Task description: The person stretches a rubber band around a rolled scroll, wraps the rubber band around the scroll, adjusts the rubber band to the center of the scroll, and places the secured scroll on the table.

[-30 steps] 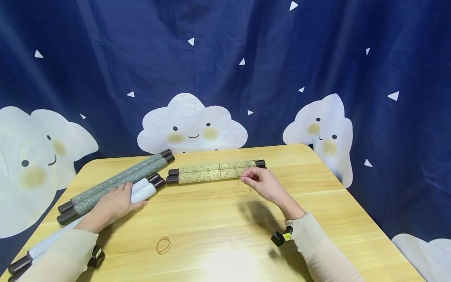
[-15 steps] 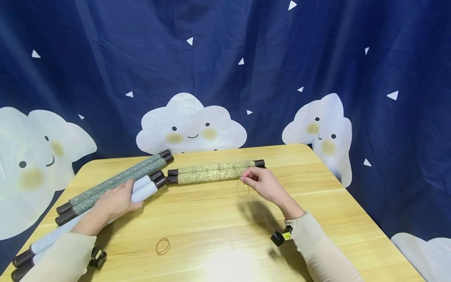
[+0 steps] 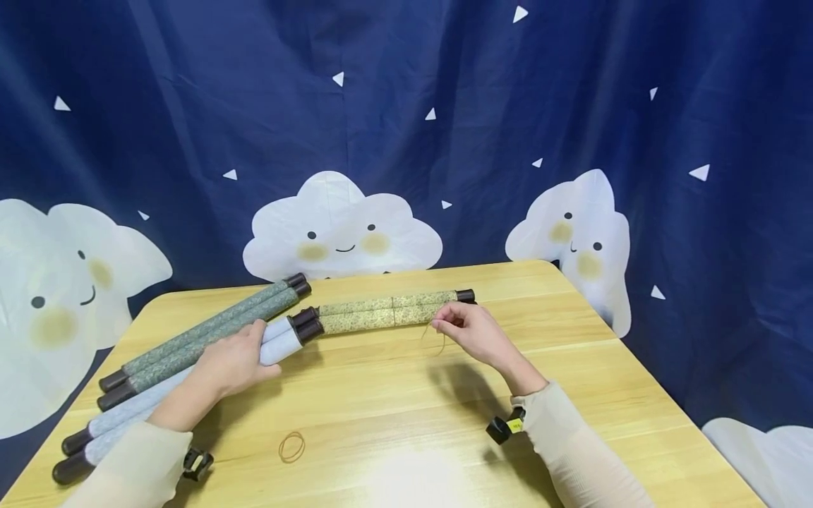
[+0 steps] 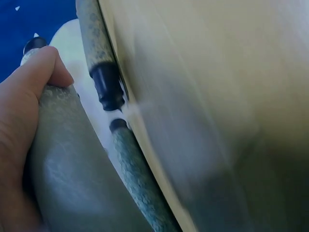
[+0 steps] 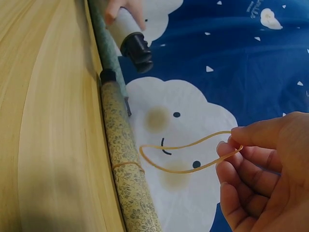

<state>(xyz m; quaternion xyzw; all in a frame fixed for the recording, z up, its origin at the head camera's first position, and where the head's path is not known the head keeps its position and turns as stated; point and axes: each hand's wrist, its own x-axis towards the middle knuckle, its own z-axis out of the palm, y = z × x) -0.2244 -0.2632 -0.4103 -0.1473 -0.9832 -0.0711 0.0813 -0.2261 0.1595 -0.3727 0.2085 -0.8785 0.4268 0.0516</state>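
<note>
The pale-blue scrolls (image 3: pixel 155 399), a pair laid side by side with dark end knobs, lie at nine o'clock on the tabletop (image 3: pixel 394 395), taking its middle as the centre of the dial and the person's side as six. The left hand (image 3: pixel 231 361) grips them near their two o'clock ends, thumb toward the person and fingers over the top. Compared with half a second ago, hand and pair have slid toward two o'clock, so that in the head view the knobs now overlap the near-left end of the yellow patterned scrolls (image 3: pixel 356 315); the right wrist view shows those ends raised and apart from the yellow pair. The right hand (image 3: pixel 476 333), at two o'clock, has barely moved: thumb and fingertips pinch a rubber band (image 5: pixel 181 172), its loop hanging slack. In my judgement, the shift brings the scroll ends nearer that loop, and raised ends leave room for a band to pass underneath. The yellow pair, at twelve, already wears a thin band (image 5: pixel 126 164) around its middle. The green patterned scrolls (image 3: pixel 216 331) lie at ten o'clock, just beyond the gripped pair, and a looped loose band (image 3: pixel 291 461) rests at eight.
</note>
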